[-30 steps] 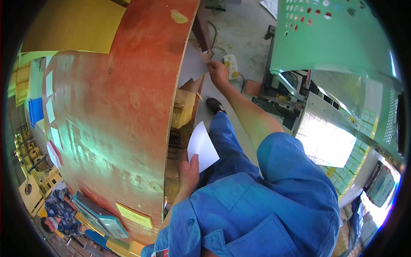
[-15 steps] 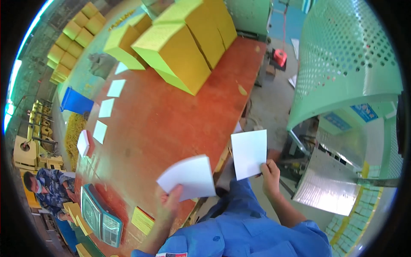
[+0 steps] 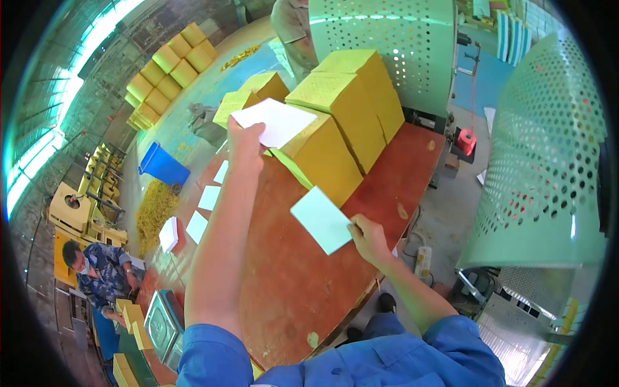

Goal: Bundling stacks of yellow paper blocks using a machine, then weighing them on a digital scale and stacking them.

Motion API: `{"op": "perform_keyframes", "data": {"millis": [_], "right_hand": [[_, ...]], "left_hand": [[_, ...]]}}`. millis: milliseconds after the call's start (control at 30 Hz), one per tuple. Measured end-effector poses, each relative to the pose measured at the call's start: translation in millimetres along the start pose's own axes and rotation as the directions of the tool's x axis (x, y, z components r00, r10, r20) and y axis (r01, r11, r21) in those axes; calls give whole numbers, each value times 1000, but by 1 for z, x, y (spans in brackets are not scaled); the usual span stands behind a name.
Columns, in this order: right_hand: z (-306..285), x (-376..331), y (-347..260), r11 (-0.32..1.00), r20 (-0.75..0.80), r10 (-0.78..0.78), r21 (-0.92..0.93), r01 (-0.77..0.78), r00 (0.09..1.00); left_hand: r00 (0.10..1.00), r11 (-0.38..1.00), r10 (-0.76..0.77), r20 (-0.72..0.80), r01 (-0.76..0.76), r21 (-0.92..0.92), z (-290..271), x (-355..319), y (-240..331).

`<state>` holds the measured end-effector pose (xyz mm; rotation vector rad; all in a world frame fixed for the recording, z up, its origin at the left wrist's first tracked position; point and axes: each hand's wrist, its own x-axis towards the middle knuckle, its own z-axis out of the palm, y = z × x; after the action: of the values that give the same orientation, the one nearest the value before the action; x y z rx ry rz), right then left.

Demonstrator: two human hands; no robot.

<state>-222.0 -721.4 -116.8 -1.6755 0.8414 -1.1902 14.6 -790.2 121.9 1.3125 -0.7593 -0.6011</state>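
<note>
My left hand [image 3: 247, 143] reaches far forward, closed on a white sheet of paper [image 3: 278, 122]. That sheet hangs over the near top corner of the big yellow paper stacks [image 3: 322, 151]; whether it touches them I cannot tell. Lower and to the right, my right hand [image 3: 369, 238] pinches the edge of a second item, a pale rectangular card [image 3: 321, 220], tilted over the reddish table [image 3: 284, 290]. Several white sheets [image 3: 208, 198] lie in a row along the table's left side, partly hidden by my left arm. A small white stack [image 3: 169, 235] sits beyond them.
A scale [image 3: 166, 327] stands at the table's left. Past it, a person [image 3: 106, 277] handles yellow blocks. A blue bin [image 3: 162, 166] is on the floor far left. Perforated green machine guards [image 3: 535, 174] rise at the right and back. A red spool [image 3: 466, 140] sits beyond the table's edge.
My left hand has swung forward with its sheet, from the near table to the yellow stacks. My right hand has brought its card in over the table, and the view has shifted.
</note>
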Motion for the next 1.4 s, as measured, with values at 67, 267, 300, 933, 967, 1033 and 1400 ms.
{"op": "perform_keyframes", "data": {"millis": [67,267,300,933,967,1033,1400], "right_hand": [[-3,-1,-3,1000,81,20,-5,-20,997],[-7,5,-6,999,95,38,-29,-36,995],[-6,5,-6,999,113,46,-28,-43,993],[-9,6,-5,1000,123,-3,17,1,992],[-8,6,-5,1000,116,-5,24,2,993],[-9,5,-4,999,112,-2,32,-1,994],[-15,10,-6,991,160,77,97,-93,984]], "left_hand": [[999,1000,-31,7,31,5,11,13,-11],[996,983,-91,11,88,159,10,24,-27],[998,974,-60,3,58,219,7,24,-28],[986,894,-94,-135,144,423,9,18,-22],[986,894,-99,-136,148,423,9,18,-23],[990,870,-80,-119,128,477,7,17,-25],[959,464,280,-39,-100,880,-29,48,-41]]}}
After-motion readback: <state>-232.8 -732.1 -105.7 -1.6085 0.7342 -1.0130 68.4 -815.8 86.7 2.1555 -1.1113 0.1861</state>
